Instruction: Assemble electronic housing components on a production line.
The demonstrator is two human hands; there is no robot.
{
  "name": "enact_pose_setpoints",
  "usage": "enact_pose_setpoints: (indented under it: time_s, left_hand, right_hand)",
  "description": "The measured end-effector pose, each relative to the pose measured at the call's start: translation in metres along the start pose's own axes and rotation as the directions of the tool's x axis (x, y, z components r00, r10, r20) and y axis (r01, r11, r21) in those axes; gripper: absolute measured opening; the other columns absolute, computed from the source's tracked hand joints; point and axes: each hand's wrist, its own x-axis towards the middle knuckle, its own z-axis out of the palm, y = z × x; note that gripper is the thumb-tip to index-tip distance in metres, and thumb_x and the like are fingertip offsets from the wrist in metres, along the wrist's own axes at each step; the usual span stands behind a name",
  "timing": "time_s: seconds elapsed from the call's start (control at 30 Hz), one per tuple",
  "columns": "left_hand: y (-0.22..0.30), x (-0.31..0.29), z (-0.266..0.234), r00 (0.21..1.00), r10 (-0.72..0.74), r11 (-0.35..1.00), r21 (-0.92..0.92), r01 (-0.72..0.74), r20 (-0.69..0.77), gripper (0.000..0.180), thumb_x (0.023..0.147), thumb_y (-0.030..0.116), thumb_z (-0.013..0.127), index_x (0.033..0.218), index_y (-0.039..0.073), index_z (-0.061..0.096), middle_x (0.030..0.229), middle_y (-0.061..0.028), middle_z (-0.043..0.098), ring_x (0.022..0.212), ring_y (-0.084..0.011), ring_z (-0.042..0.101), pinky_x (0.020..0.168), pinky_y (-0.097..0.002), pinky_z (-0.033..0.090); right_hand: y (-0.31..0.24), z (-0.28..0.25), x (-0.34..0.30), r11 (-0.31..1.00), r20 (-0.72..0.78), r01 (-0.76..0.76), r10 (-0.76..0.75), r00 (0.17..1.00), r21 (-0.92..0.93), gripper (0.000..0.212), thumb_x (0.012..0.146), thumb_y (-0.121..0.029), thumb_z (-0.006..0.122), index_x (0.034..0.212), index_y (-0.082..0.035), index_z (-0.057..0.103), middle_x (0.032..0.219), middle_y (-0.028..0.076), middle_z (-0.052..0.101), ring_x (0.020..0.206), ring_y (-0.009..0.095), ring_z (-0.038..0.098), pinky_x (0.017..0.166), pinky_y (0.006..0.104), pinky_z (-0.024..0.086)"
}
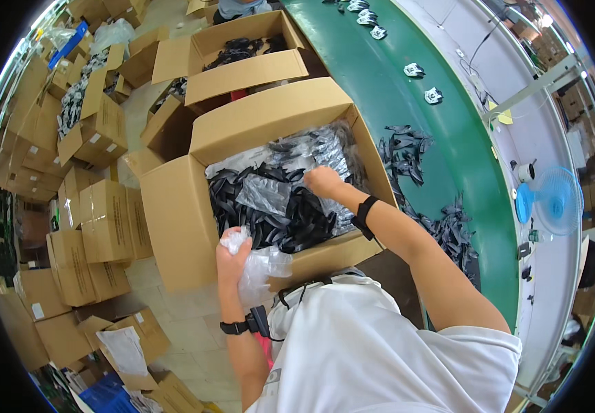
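Left hand (233, 256) clutches clear plastic (262, 270). Right hand (323, 182) curls, grip unclear; black parts (277, 224) lie at its eight o'clock.

pale tiled floor (191, 334), heavily covered at left by stacked brown cartons (105, 215) — long green worktop (466, 162), edged at right by whitish panel (526, 148). blue fan (557, 201) placed along panel; panel crossed by pale metal bar (538, 89). bright lamp (546, 20) seen near upper right rim — area brightly lit.
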Motion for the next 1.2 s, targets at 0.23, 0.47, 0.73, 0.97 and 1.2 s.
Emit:
enact_pose_setpoints:
  time_s: [0.23, 0.47, 0.73, 0.97, 1.2]
  left_hand:
    - [-0.016, 0.053, 0.01, 0.973, 0.232, 0.915, 0.342, -0.215, -0.01, 0.053, 0.071, 0.025, 0.075, 0.117, 0.009, 0.054, 0.089, -0.0179, 0.066, 0.084, -0.0269, 0.065, 0.074, -0.0356, 0.05]
    - [-0.031, 0.131, 0.057, 0.978, -0.071, 0.449, 0.882, -0.144, 0.196, 0.053, 0.063, 0.041, 0.076, 0.101, 0.007, 0.06, 0.089, -0.022, 0.065, 0.087, -0.0399, 0.062, 0.075, -0.0458, 0.051]
    - [-0.04, 0.102, 0.07, 0.96, 0.192, 0.577, 0.768, -0.279, 0.205, 0.04, 0.07, 0.027, 0.071, 0.102, 0.009, 0.057, 0.117, -0.0146, 0.048, 0.091, -0.0364, 0.06, 0.075, -0.0446, 0.05]
    - [-0.041, 0.107, 0.078, 0.92, -0.057, 0.42, 0.846, -0.329, 0.387, 0.046, 0.069, 0.033, 0.072, 0.108, 0.012, 0.06, 0.104, -0.0128, 0.058, 0.092, -0.0326, 0.06, 0.077, -0.0425, 0.05]
    - [-0.023, 0.098, 0.051, 0.953, 0.032, 0.606, 0.752, -0.258, 0.3, 0.042, 0.066, 0.038, 0.073, 0.088, 0.003, 0.064, 0.088, -0.0201, 0.063, 0.086, -0.0359, 0.061, 0.073, -0.0438, 0.049]
  right_hand:
    - [-0.02, -0.064, -0.017, 0.663, -0.245, 0.149, 0.053, 0.968, 0.734, 0.011, 0.077, -0.01, 0.06, 0.08, -0.001, 0.066, 0.074, 0.007, 0.065, 0.072, 0.015, 0.063, 0.066, 0.0272, 0.05]
    - [-0.009, -0.004, 0.047, 0.773, -0.095, -0.261, 0.381, 0.92, 0.578, 0.016, 0.077, -0.014, 0.055, 0.084, -0.004, 0.066, 0.078, 0.014, 0.067, 0.082, 0.031, 0.064, 0.074, 0.0369, 0.05]
    - [-0.015, -0.011, 0.103, 0.993, -0.192, -0.109, 0.116, 0.975, 0.044, 0.059, 0.069, -0.026, 0.072, 0.122, -0.014, 0.049, 0.119, 0.018, 0.046, 0.097, 0.036, 0.059, 0.08, 0.0434, 0.051]
    - [-0.023, 0.011, 0.13, 0.972, -0.195, -0.234, 0.23, 0.953, 0.003, 0.035, 0.071, -0.023, 0.066, 0.105, -0.012, 0.065, 0.104, 0.02, 0.06, 0.088, 0.035, 0.063, 0.076, 0.0422, 0.053]
    - [-0.006, -0.03, 0.052, 0.554, -0.121, -0.042, 0.253, 0.96, 0.831, 0.036, 0.07, -0.02, 0.068, 0.101, -0.003, 0.068, 0.078, 0.008, 0.065, 0.072, 0.019, 0.06, 0.067, 0.0334, 0.049]
